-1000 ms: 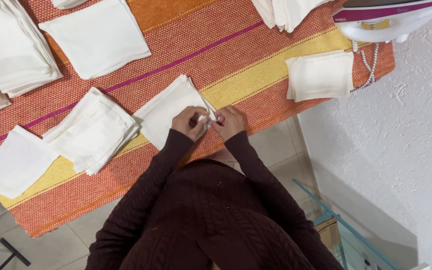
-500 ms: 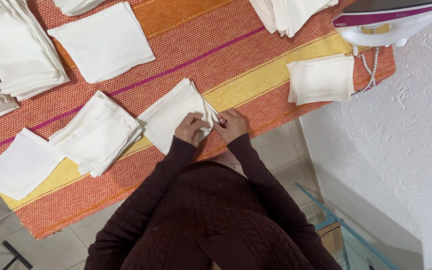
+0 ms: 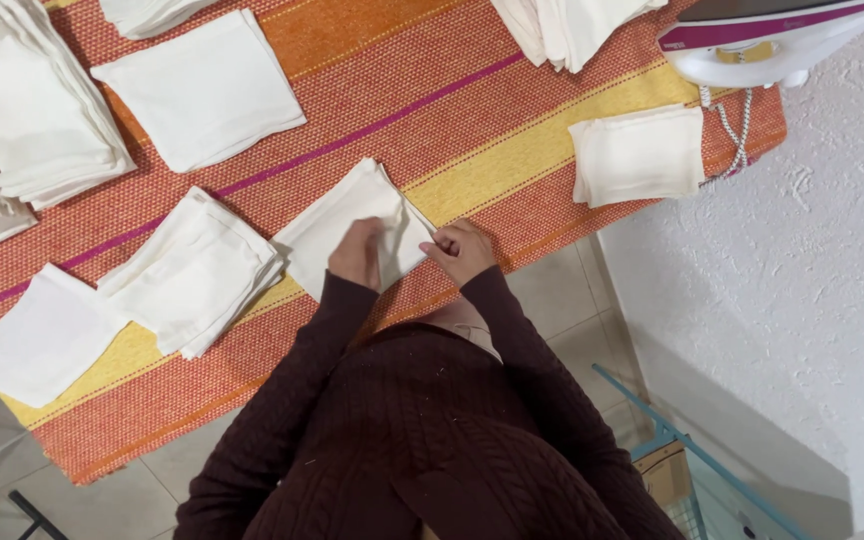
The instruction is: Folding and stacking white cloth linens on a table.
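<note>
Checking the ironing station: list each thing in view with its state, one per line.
White folded cloth square under the hands: flat, one corner lifted.
Left hand: pressing on that cloth.
Right hand: pinching the cloth's edge.
Stack of folded white cloths: piled, slightly fanned.
White-and-magenta iron: resting at the striped cover's edge, untouched.

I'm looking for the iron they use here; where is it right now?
In the head view the white and purple iron sits at the top right corner, on the end of the striped orange cloth, just above a small folded white cloth and beside the white wall.
</note>
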